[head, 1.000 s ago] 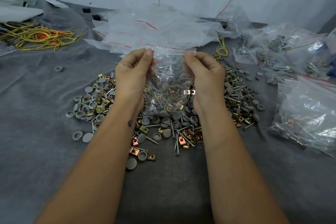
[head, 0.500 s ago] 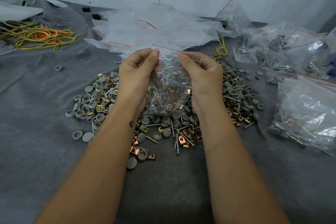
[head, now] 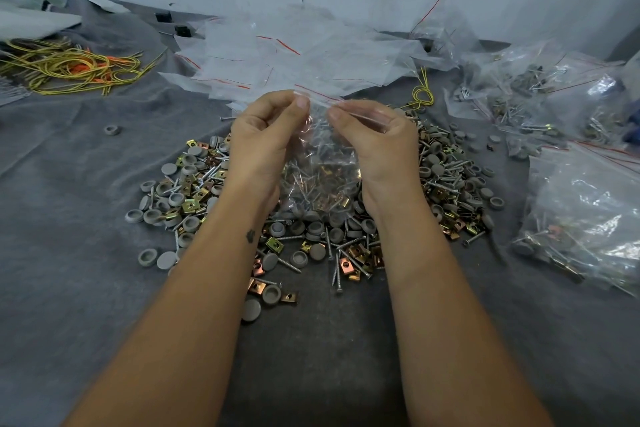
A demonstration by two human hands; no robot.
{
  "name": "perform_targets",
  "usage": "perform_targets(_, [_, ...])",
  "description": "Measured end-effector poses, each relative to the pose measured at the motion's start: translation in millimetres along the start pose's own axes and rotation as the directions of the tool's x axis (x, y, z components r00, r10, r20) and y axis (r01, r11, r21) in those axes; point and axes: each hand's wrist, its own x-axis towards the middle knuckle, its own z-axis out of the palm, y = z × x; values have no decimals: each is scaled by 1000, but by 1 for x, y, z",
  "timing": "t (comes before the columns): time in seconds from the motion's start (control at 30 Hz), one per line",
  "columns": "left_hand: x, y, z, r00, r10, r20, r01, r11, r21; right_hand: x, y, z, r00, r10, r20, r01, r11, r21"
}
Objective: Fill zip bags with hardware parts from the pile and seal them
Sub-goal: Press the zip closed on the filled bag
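A clear zip bag [head: 320,170] holding screws, brass clips and grey caps hangs between my hands above the pile of hardware parts [head: 311,211]. My left hand [head: 263,142] pinches the bag's red-lined top strip at its left end. My right hand [head: 375,142] pinches the same strip just to the right, thumb and fingers pressed on it. The two sets of fingertips sit close together near the strip's middle. The pile spreads on the grey cloth under and around both wrists.
A heap of empty zip bags [head: 294,55] lies behind the pile. Filled bags [head: 585,204] lie at the right, more [head: 533,94] at the back right. Yellow and orange cords [head: 69,66] lie at the far left. A stray grey cap [head: 112,130] sits left of the pile.
My hands have drawn closer together along the bag's top strip, the right fingertips sliding left toward the left thumb. The bag has narrowed between them.
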Motion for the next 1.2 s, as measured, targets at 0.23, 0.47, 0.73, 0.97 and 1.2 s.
perform_targets(0.23, [-2,2,2,999,2,38,-2,1000,-4,-1,-3,-1,1000,25,-2,-25,999,48])
perform_targets(0.47, [-3,3,4,1000,-3,0,3,1000,9,1,-1,0,999,38,-20,-37,999,38])
perform_targets(0.73, [1,0,2,1000,-17,5,17,1000,1,1,1,-2,1000,22,-12,-22,999,28])
perform_targets(0.97, [2,-4,0,997,-8,73,4,998,62,1,1,0,1000,-11,20,11,1000,-3])
perform_targets(1.2, [0,-4,3,996,20,87,-25,998,54,0,3,3,999,-21,-24,20,998,-56])
